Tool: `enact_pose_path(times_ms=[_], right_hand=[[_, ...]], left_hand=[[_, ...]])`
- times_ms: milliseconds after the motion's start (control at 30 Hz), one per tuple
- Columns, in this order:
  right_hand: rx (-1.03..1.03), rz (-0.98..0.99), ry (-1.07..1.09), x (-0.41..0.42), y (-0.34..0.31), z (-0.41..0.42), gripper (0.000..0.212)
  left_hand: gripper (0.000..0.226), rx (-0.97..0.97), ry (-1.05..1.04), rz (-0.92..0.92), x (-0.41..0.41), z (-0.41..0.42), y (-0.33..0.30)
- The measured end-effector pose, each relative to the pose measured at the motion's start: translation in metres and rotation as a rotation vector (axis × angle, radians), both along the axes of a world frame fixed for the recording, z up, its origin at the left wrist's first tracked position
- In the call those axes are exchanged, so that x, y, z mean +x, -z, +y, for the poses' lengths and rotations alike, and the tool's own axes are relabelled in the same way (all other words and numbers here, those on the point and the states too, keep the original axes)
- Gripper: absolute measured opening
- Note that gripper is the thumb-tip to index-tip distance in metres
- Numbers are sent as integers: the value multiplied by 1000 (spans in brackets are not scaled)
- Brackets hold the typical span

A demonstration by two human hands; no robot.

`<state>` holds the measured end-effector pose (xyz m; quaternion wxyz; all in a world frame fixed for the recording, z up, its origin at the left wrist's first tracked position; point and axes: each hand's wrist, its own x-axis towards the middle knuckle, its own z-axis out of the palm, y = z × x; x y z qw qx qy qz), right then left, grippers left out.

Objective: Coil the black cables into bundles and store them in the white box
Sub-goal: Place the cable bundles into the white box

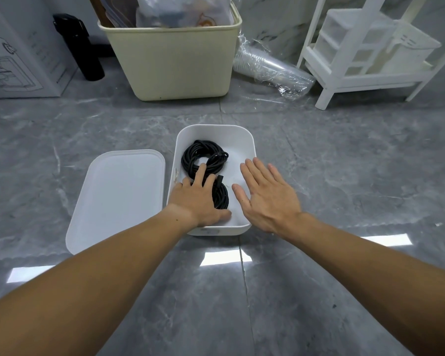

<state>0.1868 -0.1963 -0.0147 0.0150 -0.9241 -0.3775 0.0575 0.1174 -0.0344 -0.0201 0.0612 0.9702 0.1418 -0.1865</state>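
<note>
Cables coiled in two black bundles, both laid inside white box (244, 140) on grey floor (344, 176): far bundle (203, 158) toward back wall, near bundle (220, 196) toward front. Left hand (199, 199) lowered into box, straight fingers pressed on near bundle, nothing pinched. Right hand (265, 194) held flat above box's right rim, fingers spread, nothing held. Lid (118, 196) laid just left of box.

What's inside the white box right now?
Two coiled black cable bundles lie in the white box: the far bundle and the near bundle, which the left hand partly covers.
</note>
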Motion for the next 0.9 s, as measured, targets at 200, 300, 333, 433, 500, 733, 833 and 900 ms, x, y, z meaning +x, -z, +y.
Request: enact_pose_path(times_ms=[200, 300, 333, 433, 500, 733, 833, 900], right_hand=[[-10, 0, -3, 0, 0, 1, 69], [-5, 4, -2, -1, 0, 0, 69], [-2, 5, -2, -1, 0, 0, 68], [3, 6, 0, -1, 0, 1, 69], [-4, 12, -1, -1, -1, 1, 69], [-33, 23, 2, 0, -2, 1, 69], [-42, 25, 2, -1, -4, 1, 69], [-65, 22, -1, -1, -6, 2, 69]], left_hand=[[110, 18, -13, 90, 2, -1, -4], [110, 17, -42, -11, 4, -3, -7], [108, 27, -19, -66, 4, -3, -7], [101, 60, 108, -140, 6, -2, -5], [98, 54, 131, -104, 7, -1, -2], [96, -70, 39, -49, 5, 5, 3], [96, -43, 36, -51, 5, 4, 4], [98, -36, 39, -53, 4, 3, 3]])
